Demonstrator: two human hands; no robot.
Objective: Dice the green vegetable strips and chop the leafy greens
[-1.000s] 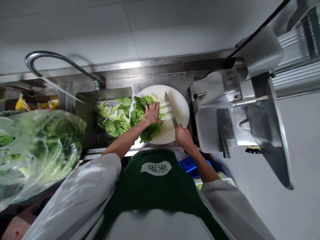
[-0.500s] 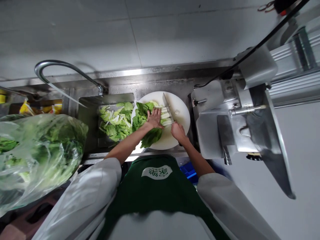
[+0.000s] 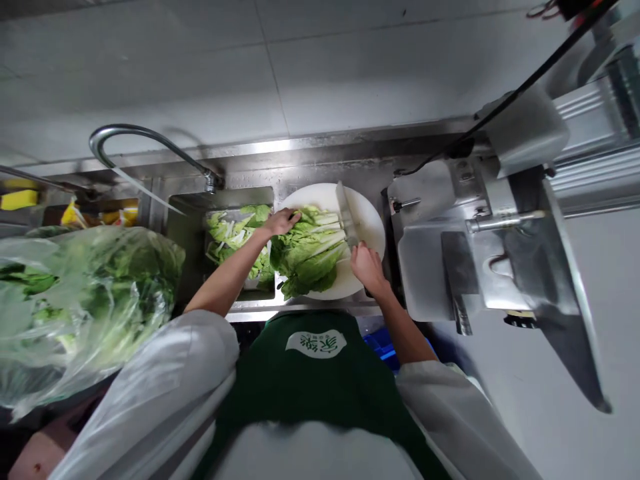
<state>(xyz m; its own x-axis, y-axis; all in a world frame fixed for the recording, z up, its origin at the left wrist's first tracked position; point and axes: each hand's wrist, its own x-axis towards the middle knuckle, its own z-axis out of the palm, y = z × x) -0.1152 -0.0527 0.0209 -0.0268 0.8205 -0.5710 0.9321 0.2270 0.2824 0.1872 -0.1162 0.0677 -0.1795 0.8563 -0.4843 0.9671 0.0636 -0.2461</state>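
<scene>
A bunch of leafy greens [image 3: 315, 250] with pale stems lies on the round white cutting board [image 3: 373, 230], stems toward the right. My left hand [image 3: 281, 222] is at the upper left edge of the leaves, its fingers slightly bent and partly apart, touching the leaf ends. In my right hand [image 3: 367, 263] is the handle of a kitchen knife [image 3: 347, 212]. Its broad blade points away from me and stands beside the cut stem ends. Loose pieces of greens [image 3: 233, 230] lie in the sink to the left, partly hidden by my left forearm.
A curved faucet [image 3: 150, 137] reaches over the steel sink [image 3: 187, 267]. At the left sits a large clear bag of greens [image 3: 105, 287]. A metal slicer [image 3: 493, 247] stands close on the right, a cleaver [image 3: 457, 277] lying on it. Behind the counter rises a tiled wall [image 3: 350, 73].
My left hand has moved left, from lying spread over the stems to the leaf ends. The knife has shifted slightly right, off the stems. The view has shifted a little.
</scene>
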